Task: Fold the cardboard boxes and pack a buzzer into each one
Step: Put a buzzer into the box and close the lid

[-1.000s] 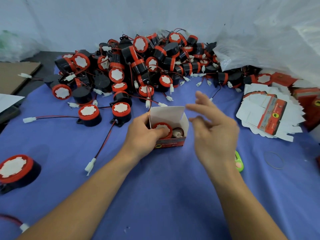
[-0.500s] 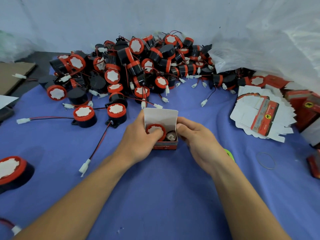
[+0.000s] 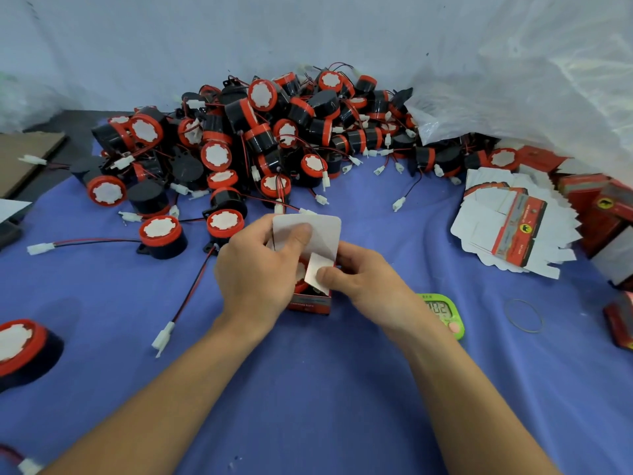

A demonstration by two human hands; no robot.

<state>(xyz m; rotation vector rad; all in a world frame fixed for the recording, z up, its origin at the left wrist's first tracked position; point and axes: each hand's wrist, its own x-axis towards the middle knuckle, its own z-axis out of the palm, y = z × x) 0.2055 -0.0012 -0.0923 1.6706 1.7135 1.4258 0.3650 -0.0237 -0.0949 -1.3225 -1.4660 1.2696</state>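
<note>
Everything's on the blue cloth point(image 3: 308, 389), with the big heap of buzzers point(image 3: 260, 138) just beyond both hands and the stack of flat boxes point(image 3: 513, 231) well off past the right hand.

What changed: a second ago the right hand point(image 3: 370, 286) was up in the air with its fingers spread. Now it's down on the box point(image 3: 310, 303), gripping the right side, with the thumb pushing the small side flap point(image 3: 313, 265) inward. The left hand point(image 3: 255, 272) is wrapped round the left side same as before, but its thumb has moved up onto the tall lid flap point(image 3: 322, 234). The box stands on the cloth right between the two hands.

My read: the stuffing is done and this is the closing-up bit, side flaps first and then the lid tuck.

Hard to see: the buzzer point(image 3: 301, 287) inside is just a sliver of red between the left palm and the flap, and its wire isn't visible at all. Can't tell if the left side flap is folded, since the hand covers it. The green timer point(image 3: 445, 311) is half hidden behind the right wrist.
</note>
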